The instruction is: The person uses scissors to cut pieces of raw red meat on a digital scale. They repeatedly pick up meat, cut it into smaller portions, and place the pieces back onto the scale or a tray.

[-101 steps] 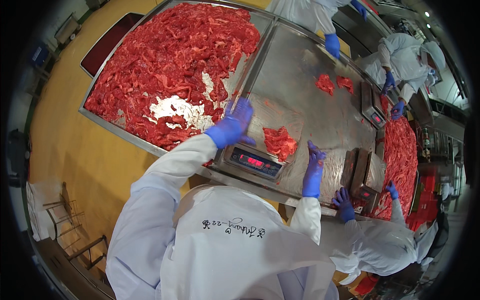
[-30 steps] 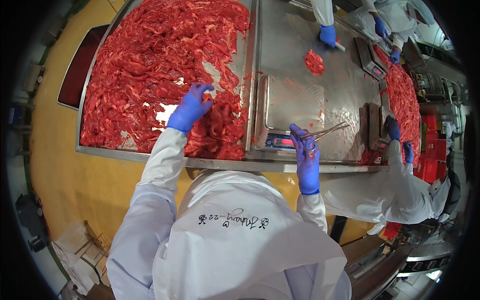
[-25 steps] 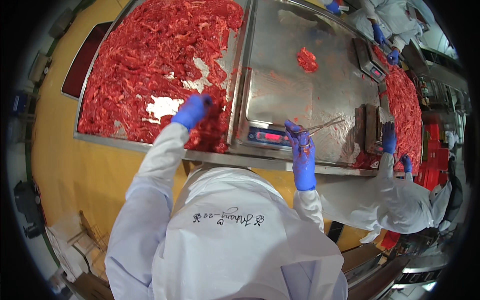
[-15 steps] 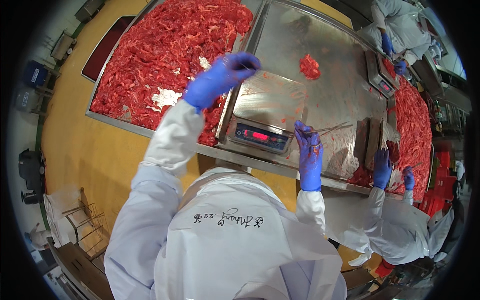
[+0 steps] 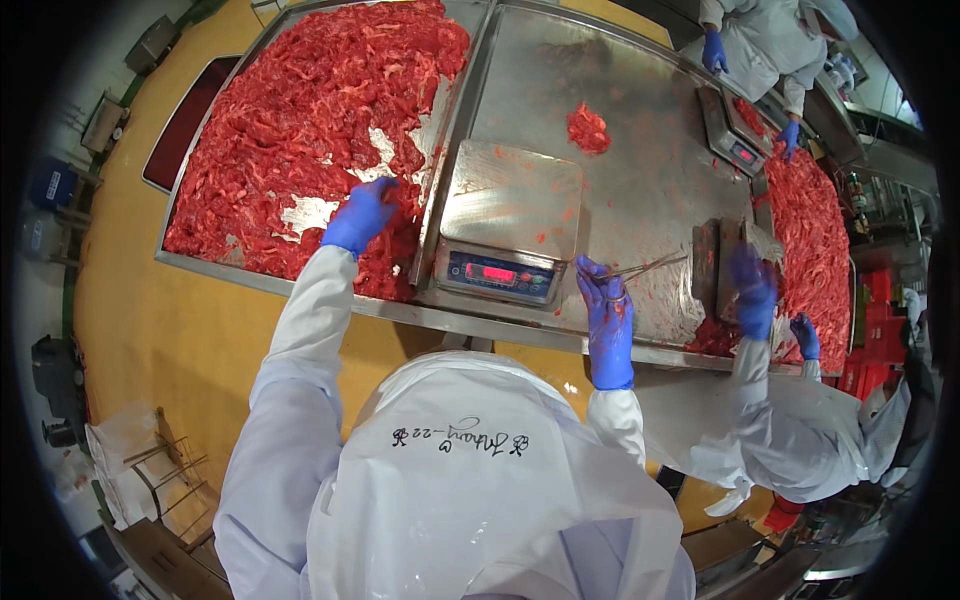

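My left hand (image 5: 360, 216), in a blue glove, reaches down to the near right part of a large heap of raw red meat strips (image 5: 320, 110). Its fingertips are at the meat and partly hidden, so their grip is unclear. Red-smeared, my gloved right hand (image 5: 607, 330) closes around a slim metal tool with two long prongs (image 5: 650, 267). The prongs point right over the steel table. Between my hands stands a digital scale (image 5: 515, 205) with a bare steel plate and a lit red display. Behind it lies a small piece of meat (image 5: 588, 129).
A raised metal edge (image 5: 455, 130) divides the heap from the steel worktop (image 5: 640, 150). Farther right are a second scale (image 5: 735, 130) and another meat heap (image 5: 815, 220). One co-worker (image 5: 790, 460) works at the near right, another (image 5: 760, 45) at the far right.
My left hand has moved left and nearer, from above the scale to the meat heap. My right hand keeps the pronged tool beside the scale. The near co-worker's gloved hand is blurred by motion.
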`<state>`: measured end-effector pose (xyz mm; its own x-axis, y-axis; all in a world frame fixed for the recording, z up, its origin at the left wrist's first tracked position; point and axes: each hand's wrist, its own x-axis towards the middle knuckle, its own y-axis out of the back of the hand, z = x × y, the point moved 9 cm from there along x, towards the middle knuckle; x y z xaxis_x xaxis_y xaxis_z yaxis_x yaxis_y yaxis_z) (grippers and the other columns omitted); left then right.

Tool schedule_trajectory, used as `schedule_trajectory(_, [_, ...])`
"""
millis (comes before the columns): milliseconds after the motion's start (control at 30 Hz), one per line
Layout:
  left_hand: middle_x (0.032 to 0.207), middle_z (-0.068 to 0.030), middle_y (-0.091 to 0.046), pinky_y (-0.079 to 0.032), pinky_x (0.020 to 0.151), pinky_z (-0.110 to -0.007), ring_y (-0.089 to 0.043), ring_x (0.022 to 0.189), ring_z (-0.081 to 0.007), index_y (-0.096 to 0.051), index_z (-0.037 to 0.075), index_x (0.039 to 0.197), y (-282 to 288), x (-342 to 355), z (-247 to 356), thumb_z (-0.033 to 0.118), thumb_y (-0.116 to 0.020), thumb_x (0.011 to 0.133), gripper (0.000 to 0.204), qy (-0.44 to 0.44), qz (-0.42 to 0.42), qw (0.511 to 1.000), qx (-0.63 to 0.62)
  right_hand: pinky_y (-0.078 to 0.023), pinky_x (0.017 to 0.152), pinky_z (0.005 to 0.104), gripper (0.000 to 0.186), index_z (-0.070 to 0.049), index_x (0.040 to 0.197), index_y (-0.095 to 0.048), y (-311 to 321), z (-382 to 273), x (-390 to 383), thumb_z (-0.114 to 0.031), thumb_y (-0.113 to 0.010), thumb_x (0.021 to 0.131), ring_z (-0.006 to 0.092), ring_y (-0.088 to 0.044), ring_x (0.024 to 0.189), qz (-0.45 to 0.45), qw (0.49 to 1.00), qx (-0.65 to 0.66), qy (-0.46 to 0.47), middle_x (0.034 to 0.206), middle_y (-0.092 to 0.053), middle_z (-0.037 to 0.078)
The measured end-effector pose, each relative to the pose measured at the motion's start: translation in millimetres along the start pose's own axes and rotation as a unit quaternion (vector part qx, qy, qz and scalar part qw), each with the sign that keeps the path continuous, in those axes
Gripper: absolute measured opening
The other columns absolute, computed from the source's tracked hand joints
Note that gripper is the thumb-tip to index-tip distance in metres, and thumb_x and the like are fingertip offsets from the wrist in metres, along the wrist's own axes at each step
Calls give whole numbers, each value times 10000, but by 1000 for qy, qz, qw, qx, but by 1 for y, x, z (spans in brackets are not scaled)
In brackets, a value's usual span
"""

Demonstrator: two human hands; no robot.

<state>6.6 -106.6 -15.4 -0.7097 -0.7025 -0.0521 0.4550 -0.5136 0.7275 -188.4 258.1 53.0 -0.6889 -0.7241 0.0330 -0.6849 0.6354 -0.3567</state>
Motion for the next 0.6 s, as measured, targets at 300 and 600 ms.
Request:
schedule_trajectory(300, [1061,-15,-602,-504,791,-266,-574,924,-107,-573,103,1215,52,1,208,67,-619,887,333,-90,8,926,-366,-307,1134,419,618,45,1257,-461,-15,-10,20,-508,-388,992,273,-461,1272,-20,999,-29,28,1320,-492,193])
schedule_trajectory(600, [1076,-39,-645,-516,808,-302,-598,961,-155,-570,103,1244,41,15,167,67,-604,882,365,-160,82,963,-198,-330,1116,414,627,37,1258,-466,9,-8,22,-519,-439,969,274,-467,1269,31,999,-26,16,1319,-497,192])
